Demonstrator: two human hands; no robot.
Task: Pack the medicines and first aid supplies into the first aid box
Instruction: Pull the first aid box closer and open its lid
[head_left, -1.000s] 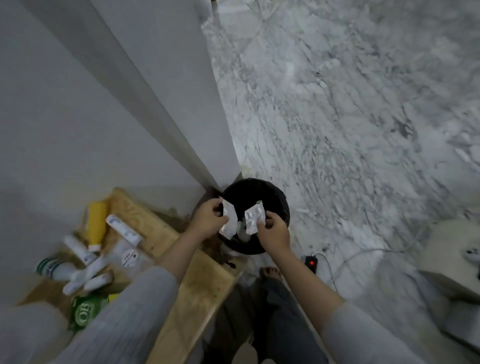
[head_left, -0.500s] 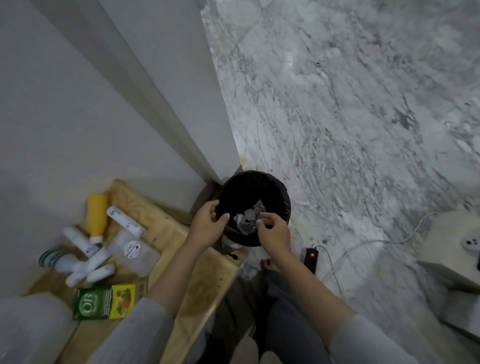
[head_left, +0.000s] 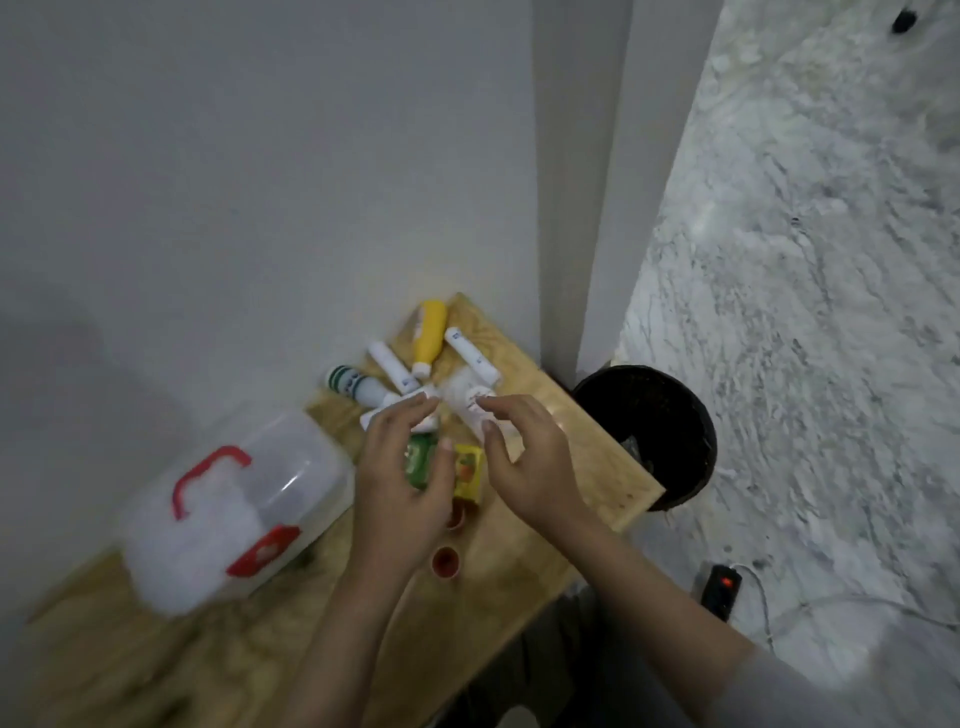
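A clear first aid box (head_left: 228, 504) with a red handle and red latch sits shut on the wooden table (head_left: 571, 447), at the left. Near the wall lie a yellow tube (head_left: 430, 335), white tubes (head_left: 470, 354) and a green-striped white bottle (head_left: 356, 384). A green and yellow carton (head_left: 465, 470) lies under my hands. My left hand (head_left: 402, 478) hovers over the carton's green end, fingers apart. My right hand (head_left: 524, 457) hovers beside it, fingertips near a clear packet (head_left: 467, 397). Neither hand holds anything.
A black bin (head_left: 649, 431) stands on the marble floor past the table's right end, against the wall corner. Two small orange caps (head_left: 445, 561) lie on the table near my left wrist. A power strip with a red light (head_left: 719, 590) lies on the floor.
Both hands dropped the white wrapper pieces into the bin, then moved left over the table. The view swung left, so the first aid box came into sight.
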